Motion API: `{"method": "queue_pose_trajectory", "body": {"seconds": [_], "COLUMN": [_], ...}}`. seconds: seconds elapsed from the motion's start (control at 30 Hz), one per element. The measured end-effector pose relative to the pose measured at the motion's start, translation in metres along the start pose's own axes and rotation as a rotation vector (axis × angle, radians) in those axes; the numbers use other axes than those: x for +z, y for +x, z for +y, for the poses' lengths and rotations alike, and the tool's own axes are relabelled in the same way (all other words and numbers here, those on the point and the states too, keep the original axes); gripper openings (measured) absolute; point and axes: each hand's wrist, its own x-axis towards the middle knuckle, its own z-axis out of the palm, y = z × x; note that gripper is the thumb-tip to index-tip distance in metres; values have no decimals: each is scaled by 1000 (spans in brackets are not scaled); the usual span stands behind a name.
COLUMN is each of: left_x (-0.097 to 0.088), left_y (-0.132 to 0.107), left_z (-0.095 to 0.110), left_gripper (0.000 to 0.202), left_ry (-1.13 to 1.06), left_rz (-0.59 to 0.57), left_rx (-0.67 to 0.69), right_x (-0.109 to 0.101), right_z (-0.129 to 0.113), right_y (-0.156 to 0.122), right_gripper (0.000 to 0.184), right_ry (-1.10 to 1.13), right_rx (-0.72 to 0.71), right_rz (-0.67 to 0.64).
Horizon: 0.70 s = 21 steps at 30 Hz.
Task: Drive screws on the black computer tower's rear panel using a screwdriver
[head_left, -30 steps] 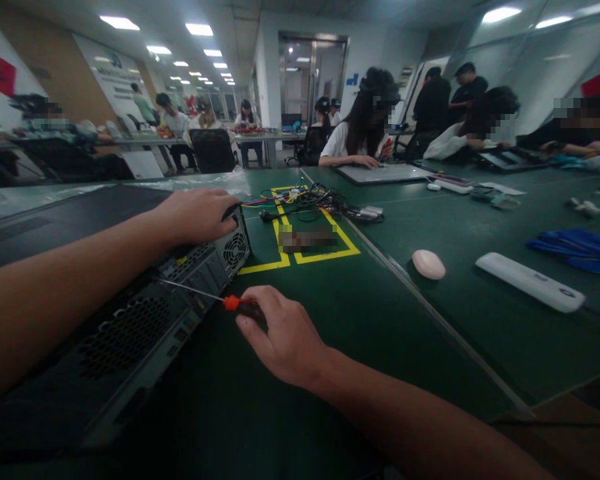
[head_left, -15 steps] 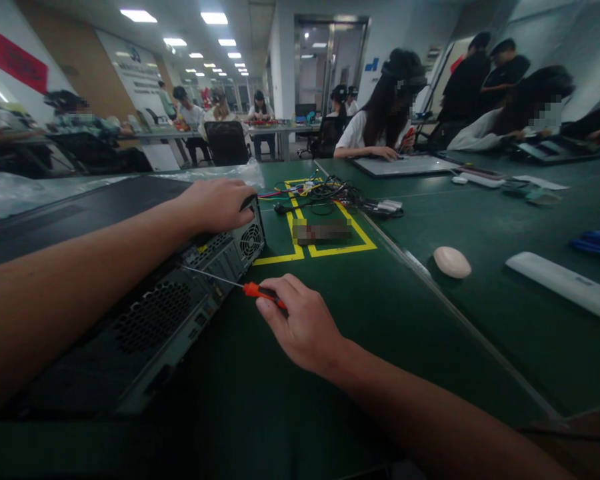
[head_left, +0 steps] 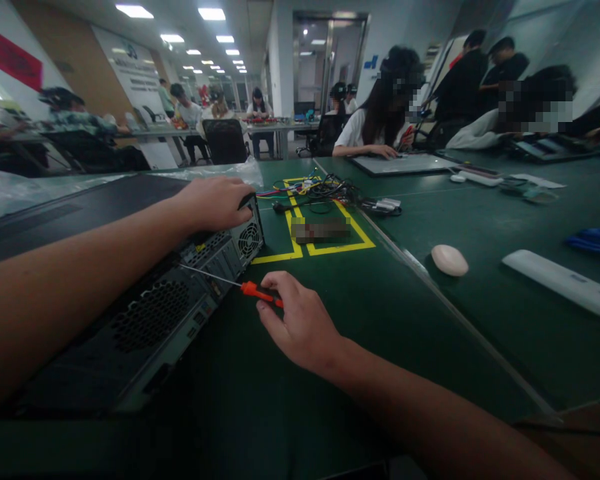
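A black computer case [head_left: 105,200] lies at the left on the green table, its rear panel with fan grille and vents facing me. My left hand [head_left: 220,203] rests over its top far corner, fingers bent round the edge. My right hand [head_left: 295,317] is beside the rear panel and has a screwdriver [head_left: 253,289] with an orange and black handle. Thumb and index finger are a little apart from the handle, whose end sits within the hand. The thin shaft reaches the panel near its upper edge; the tip's exact contact is hard to see.
Beyond the case lie a bundle of cables [head_left: 330,190] and a blurred flat object [head_left: 323,230] within yellow tape lines. At right are a pale rounded mouse-like object [head_left: 449,260] and a long white bar [head_left: 560,280]. Co-workers sit across the table, one at a dark-edged panel [head_left: 405,165].
The fingers of my right hand have loosened and spread on the screwdriver handle, showing more of it. The screwdriver and my left hand have stayed nearly in place.
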Motion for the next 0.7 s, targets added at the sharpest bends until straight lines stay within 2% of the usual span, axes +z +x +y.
{"method": "queue_pose_trajectory", "body": {"seconds": [0.7], "left_x": [-1], "left_y": [-1], "left_z": [2], "left_gripper": [68], "left_ry": [4], "left_rz": [4], "left_rx": [7], "right_x": [1], "right_z": [4], "right_y": [-1], "right_gripper": [16], "right_ry": [8], "right_rx": [-28], "right_rz": [19]}}
